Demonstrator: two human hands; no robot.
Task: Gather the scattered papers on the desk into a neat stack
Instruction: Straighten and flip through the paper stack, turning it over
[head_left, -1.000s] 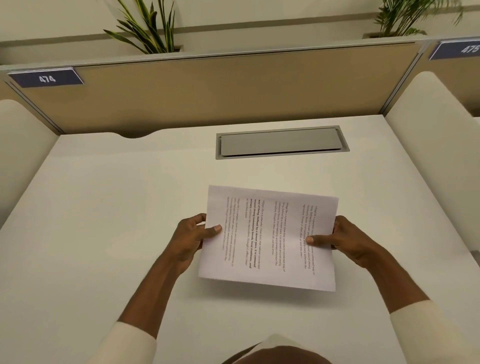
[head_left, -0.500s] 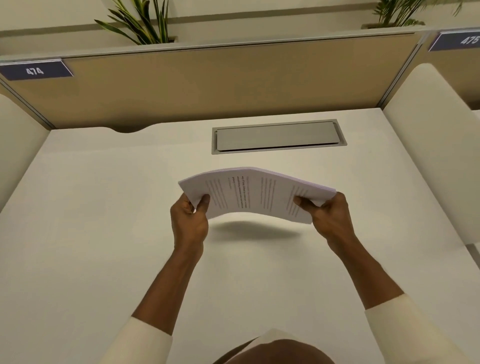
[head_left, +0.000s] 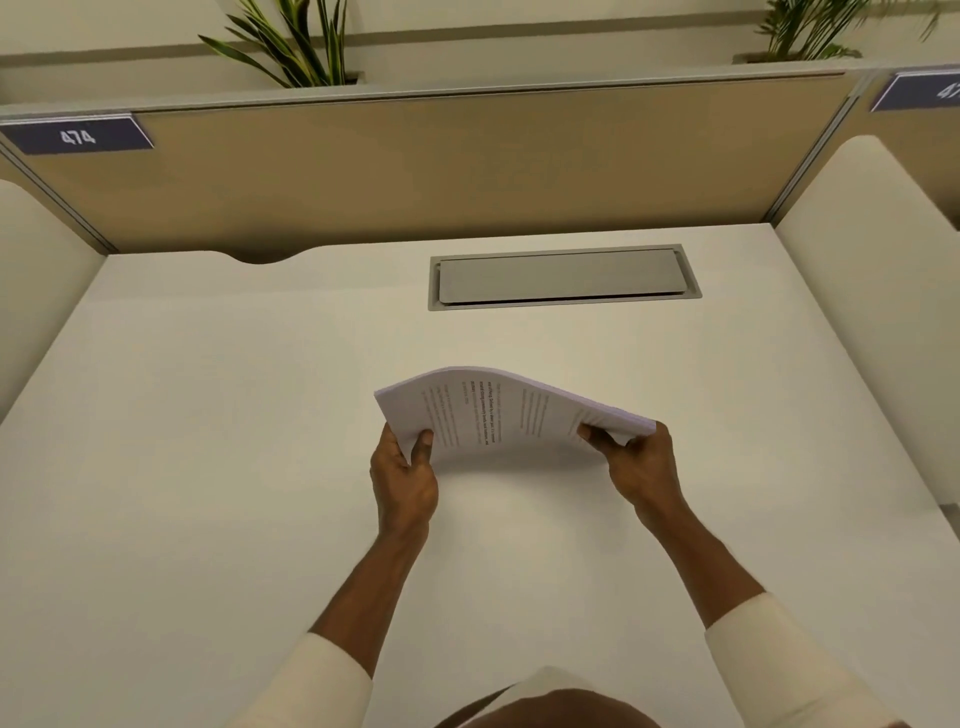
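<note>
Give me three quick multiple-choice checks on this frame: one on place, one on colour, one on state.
1. Where is the paper stack?
A. on top of the hatch lid
B. between the left hand and right hand, nearer than the hatch lid
C. at the far left corner of the desk

2. What colour is the hatch lid?
A. grey
B. red
C. black

3. What shape is the paper stack in?
A. flat
B. rolled into a tube
C. arched upward in the middle

Answers:
1 B: each hand pinches one end.
2 A: the lid is plain grey.
3 C: its middle humps above the gripped ends.
</note>
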